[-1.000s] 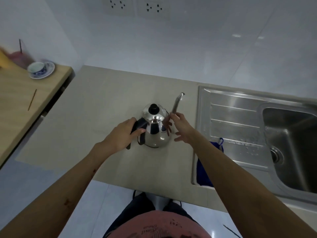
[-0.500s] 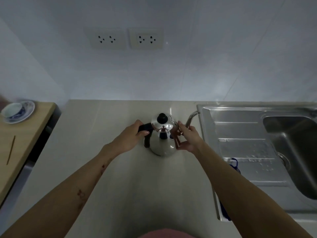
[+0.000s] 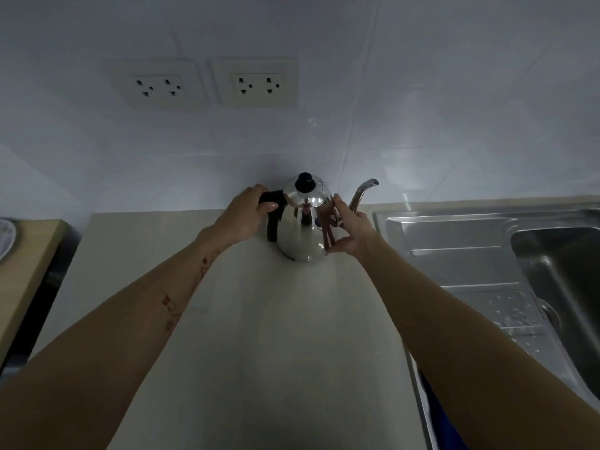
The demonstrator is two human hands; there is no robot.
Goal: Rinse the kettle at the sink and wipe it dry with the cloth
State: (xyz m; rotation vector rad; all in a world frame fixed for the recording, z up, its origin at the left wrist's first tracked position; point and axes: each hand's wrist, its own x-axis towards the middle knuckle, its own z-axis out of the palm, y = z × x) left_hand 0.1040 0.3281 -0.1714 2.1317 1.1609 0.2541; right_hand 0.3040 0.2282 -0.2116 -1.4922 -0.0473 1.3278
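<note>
At 9 o'clock a wooden side surface [image 3: 22,274] is cut off by the frame edge, and the white dish [image 3: 6,237] on it shows only as a sliver. The left hand [image 3: 242,214] has its fingers wrapped around the black handle [image 3: 272,203] of the kettle [image 3: 303,225], just above centre. The steel kettle stands upright on the beige counter [image 3: 259,336] near the tiled wall, lid knob [image 3: 305,181] on top, spout [image 3: 363,191] pointing toward 2 o'clock. The right hand [image 3: 352,227] is spread open, fingertips resting against the kettle's right flank; whether the palm touches cannot be told. At 3 o'clock the sink [image 3: 487,254] is cut by the frame, its basin only partly seen. The blue cloth [image 3: 438,414] at 5 o'clock is mostly hidden behind the right forearm. Compared with half a second ago, the kettle appears higher and larger in view, both hands keep their places on it, and less of the cloth shows.
</note>
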